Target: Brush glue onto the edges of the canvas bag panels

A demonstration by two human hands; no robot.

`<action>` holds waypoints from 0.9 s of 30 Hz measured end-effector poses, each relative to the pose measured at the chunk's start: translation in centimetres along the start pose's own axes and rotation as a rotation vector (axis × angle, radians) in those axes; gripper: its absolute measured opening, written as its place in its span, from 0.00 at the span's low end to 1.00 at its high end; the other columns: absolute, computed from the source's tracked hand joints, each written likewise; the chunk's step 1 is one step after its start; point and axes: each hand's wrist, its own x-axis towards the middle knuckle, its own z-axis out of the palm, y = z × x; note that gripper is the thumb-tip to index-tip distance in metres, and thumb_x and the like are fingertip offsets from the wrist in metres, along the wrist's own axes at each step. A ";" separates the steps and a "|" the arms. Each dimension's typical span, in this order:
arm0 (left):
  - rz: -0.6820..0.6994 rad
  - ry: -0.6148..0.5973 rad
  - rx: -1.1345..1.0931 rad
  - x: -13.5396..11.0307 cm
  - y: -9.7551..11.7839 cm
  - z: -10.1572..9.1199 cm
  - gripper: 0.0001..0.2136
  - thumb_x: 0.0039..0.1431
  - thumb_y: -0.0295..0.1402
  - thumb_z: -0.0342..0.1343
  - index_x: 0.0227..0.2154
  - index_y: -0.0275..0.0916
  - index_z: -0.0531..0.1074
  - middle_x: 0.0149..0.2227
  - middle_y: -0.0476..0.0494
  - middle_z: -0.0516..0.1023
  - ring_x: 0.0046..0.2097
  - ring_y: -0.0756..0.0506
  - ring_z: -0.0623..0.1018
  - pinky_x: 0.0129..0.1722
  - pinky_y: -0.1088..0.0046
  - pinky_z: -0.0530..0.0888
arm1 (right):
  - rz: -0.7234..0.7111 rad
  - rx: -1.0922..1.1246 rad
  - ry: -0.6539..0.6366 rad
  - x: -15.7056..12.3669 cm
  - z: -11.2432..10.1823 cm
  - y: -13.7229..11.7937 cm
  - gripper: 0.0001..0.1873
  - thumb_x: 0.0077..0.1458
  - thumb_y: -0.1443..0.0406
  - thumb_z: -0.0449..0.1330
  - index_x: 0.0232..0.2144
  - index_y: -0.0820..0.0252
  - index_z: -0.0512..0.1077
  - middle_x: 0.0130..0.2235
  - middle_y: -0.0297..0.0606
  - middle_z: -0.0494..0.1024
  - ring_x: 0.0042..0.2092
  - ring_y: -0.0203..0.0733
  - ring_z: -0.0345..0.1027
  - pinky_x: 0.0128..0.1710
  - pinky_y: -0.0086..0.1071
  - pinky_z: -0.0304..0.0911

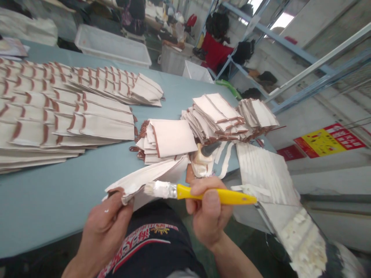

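Note:
My right hand (pixel 209 210) is closed around a yellow-handled brush (pixel 199 193), whose white, glue-coated bristles touch a pale leather piece (pixel 150 177). My left hand (pixel 106 227) pinches the lower left end of that piece, holding it up over my lap at the table's front edge. The piece has a brown trimmed end by my left fingers.
The light blue table (pixel 52 200) carries long rows of pale pieces with brown trim (pixel 58 112) at the left and smaller stacks (pixel 169 139) (pixel 216 116) in the middle. A glue-smeared board (pixel 266 173) lies at the right. White bins (pixel 113 46) and blue shelving (pixel 290 42) stand behind.

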 end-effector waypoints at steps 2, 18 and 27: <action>0.302 0.086 0.119 -0.1 -0.2 0.2 0.13 0.72 0.23 0.57 0.32 0.47 0.73 0.25 0.55 0.76 0.25 0.48 0.78 0.32 0.73 0.75 | 0.100 0.112 0.188 0.4 -0.4 -0.2 0.19 0.83 0.54 0.55 0.38 0.53 0.75 0.19 0.20 0.65 0.15 0.31 0.59 0.16 0.22 0.57; 0.633 0.163 0.367 -0.2 -2.1 0.7 0.13 0.78 0.19 0.52 0.38 0.44 0.72 0.27 0.50 0.78 0.29 0.44 0.81 0.34 0.68 0.75 | -0.102 -0.085 -0.102 -1.9 1.2 -1.8 0.17 0.81 0.58 0.55 0.40 0.51 0.78 0.19 0.23 0.68 0.16 0.34 0.62 0.23 0.30 0.68; 0.651 0.117 0.333 -0.3 -2.8 0.7 0.15 0.72 0.13 0.54 0.42 0.42 0.75 0.29 0.51 0.82 0.32 0.46 0.85 0.37 0.70 0.77 | 0.017 -0.148 -0.034 -1.5 -0.1 0.0 0.15 0.80 0.57 0.56 0.41 0.52 0.80 0.24 0.29 0.77 0.18 0.37 0.67 0.24 0.32 0.72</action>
